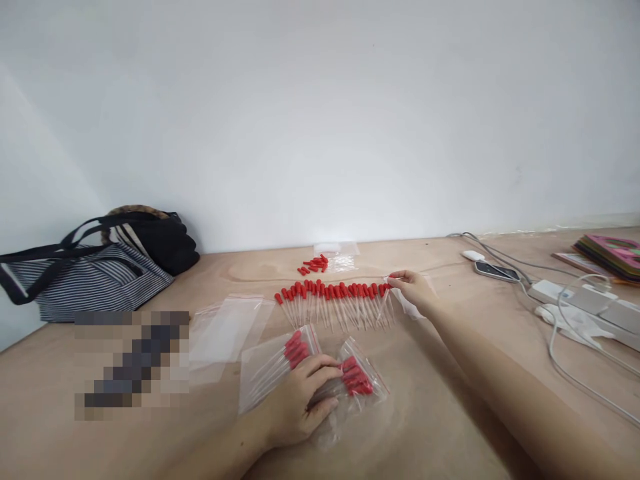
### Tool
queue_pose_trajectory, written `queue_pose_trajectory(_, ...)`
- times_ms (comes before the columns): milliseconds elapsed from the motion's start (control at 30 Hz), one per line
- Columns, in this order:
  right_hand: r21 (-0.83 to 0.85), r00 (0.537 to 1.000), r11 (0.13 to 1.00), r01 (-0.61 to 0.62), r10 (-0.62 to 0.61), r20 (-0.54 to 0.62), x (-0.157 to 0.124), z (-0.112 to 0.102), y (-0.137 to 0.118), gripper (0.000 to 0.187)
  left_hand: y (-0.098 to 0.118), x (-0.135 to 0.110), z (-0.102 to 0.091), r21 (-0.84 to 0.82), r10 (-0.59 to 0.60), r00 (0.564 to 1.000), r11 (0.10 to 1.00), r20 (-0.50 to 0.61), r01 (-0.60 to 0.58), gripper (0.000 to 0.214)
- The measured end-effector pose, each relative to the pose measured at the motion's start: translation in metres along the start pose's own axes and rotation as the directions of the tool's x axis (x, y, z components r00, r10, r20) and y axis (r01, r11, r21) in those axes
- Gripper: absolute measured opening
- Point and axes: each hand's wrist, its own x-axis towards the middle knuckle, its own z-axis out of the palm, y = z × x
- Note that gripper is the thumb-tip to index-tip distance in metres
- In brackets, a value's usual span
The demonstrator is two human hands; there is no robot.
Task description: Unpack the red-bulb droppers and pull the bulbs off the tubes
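Note:
My left hand [303,400] is closed around the lower part of a clear zip bag [367,363] holding several red-bulbed droppers. Beside it, partly under the wrist and fingers, lies another zip bag [275,367] with red-bulbed droppers inside. Farther back, several loose droppers [325,303] form a row, red bulbs away from me and clear tubes toward me. At the row's right end, my right hand [413,288] pinches a dropper by its red bulb, most of which the fingertips hide. Clear plastic film [407,305] lies under that hand.
Flat clear bags [225,333] lie left of the row. Loose red bulbs [315,264] and thin clear tubes [343,262] lie behind it. A striped bag [105,280] is at left; a phone-like device [497,271], power strip [590,300], cables and colourful stack [613,257] are at right.

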Motion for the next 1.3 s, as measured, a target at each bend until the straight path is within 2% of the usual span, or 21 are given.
queue_pose_trajectory(167,-0.183,1.0,0.983,-0.004,0.007,0.015,0.016,0.02,0.003,0.01,-0.001,0.0,0.0,0.036,0.023,1.0,0.999,-0.006,-0.022,0.034)
queue_pose_trajectory(300,-0.284,0.999,0.957,0.053,-0.053,0.007,0.014,0.028,0.0,0.016,-0.005,0.0,0.0,0.131,0.072,0.997,0.989,-0.018,-0.069,0.033)
queue_pose_trajectory(433,-0.303,0.985,0.937,0.172,-0.166,0.045,-0.01,0.025,-0.011,0.024,-0.009,0.002,-0.004,0.191,0.095,0.995,0.977,-0.013,-0.091,0.029)
queue_pose_trajectory(500,-0.276,0.962,0.925,0.262,-0.229,0.146,-0.033,0.02,-0.017,0.017,-0.01,0.003,-0.005,0.197,0.078,0.997,0.978,-0.022,-0.073,0.028)
queue_pose_trajectory(533,-0.25,0.937,0.914,0.321,-0.268,0.224,-0.046,0.018,-0.018,0.013,-0.011,0.003,-0.005,0.192,0.072,0.997,0.979,-0.029,-0.065,0.027)
queue_pose_trajectory(600,-0.164,0.783,0.833,0.529,-0.404,0.472,-0.071,0.012,-0.02,0.009,-0.015,0.004,-0.004,0.165,0.063,0.997,0.985,-0.05,-0.054,0.024)
queue_pose_trajectory(667,-0.152,0.677,0.769,0.621,-0.428,0.598,-0.092,0.008,-0.021,0.008,-0.018,0.005,-0.001,0.128,0.06,0.995,0.991,-0.084,-0.049,0.021)
queue_pose_trajectory(700,-0.164,0.647,0.747,0.644,-0.418,0.638,-0.099,0.007,-0.022,0.008,-0.019,0.005,0.0,0.112,0.057,0.993,0.993,-0.104,-0.045,0.02)
queue_pose_trajectory(767,-0.2,0.619,0.721,0.663,-0.379,0.688,-0.107,0.007,-0.023,0.011,-0.02,0.005,0.002,0.089,0.043,0.991,0.996,-0.129,-0.031,0.018)
queue_pose_trajectory(900,-0.267,0.601,0.688,0.675,-0.304,0.739,-0.109,0.009,-0.028,0.026,-0.015,0.006,0.003,0.07,0.005,0.993,0.998,-0.122,0.004,0.015)
queue_pose_trajectory(1033,-0.291,0.592,0.661,0.691,-0.288,0.753,-0.108,0.013,-0.029,0.034,-0.009,0.009,0.0,0.121,-0.023,0.997,0.992,-0.075,0.032,0.02)
queue_pose_trajectory(1133,-0.32,0.617,0.654,0.686,-0.288,0.733,-0.11,0.016,-0.027,0.038,-0.005,0.011,-0.003,0.191,-0.079,0.997,0.978,-0.009,0.079,0.033)
queue_pose_trajectory(1233,-0.321,0.653,0.701,0.637,-0.269,0.708,-0.113,0.019,-0.024,0.043,-0.006,0.011,-0.005,0.2,-0.098,0.995,0.976,0.031,0.09,0.046)
queue_pose_trajectory(1300,-0.287,0.661,0.737,0.612,-0.277,0.698,-0.115,0.021,-0.022,0.046,-0.008,0.011,-0.004,0.191,-0.09,0.995,0.978,0.044,0.08,0.05)
